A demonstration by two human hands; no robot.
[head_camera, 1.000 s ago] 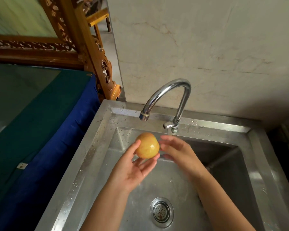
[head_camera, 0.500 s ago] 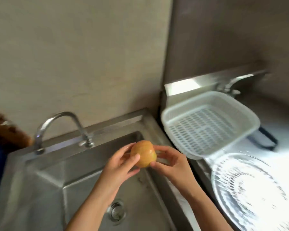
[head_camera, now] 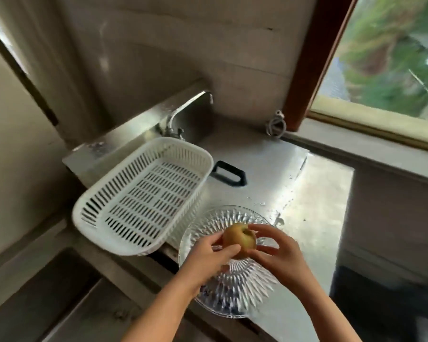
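Observation:
A yellow-green apple (head_camera: 239, 239) is held between both hands above a clear cut-glass plate (head_camera: 235, 297) on the steel counter. My left hand (head_camera: 208, 257) grips the apple from the left with thumb and fingers curled round it. My right hand (head_camera: 278, 250) holds its right side, fingertips over the top by the stem dimple. Whether the apple touches the plate cannot be told; its underside is hidden by my fingers.
A white slotted plastic basket (head_camera: 144, 193) lies tilted left of the plate. Behind it stand a tap (head_camera: 176, 119) and a black handle (head_camera: 229, 172) on the steel counter (head_camera: 314, 211). The sink basin (head_camera: 47, 304) is at lower left; a window (head_camera: 385, 58) at upper right.
Both hands carried the apple from under the sink tap rightward, over the counter, to above the glass plate. My view swung right with them.

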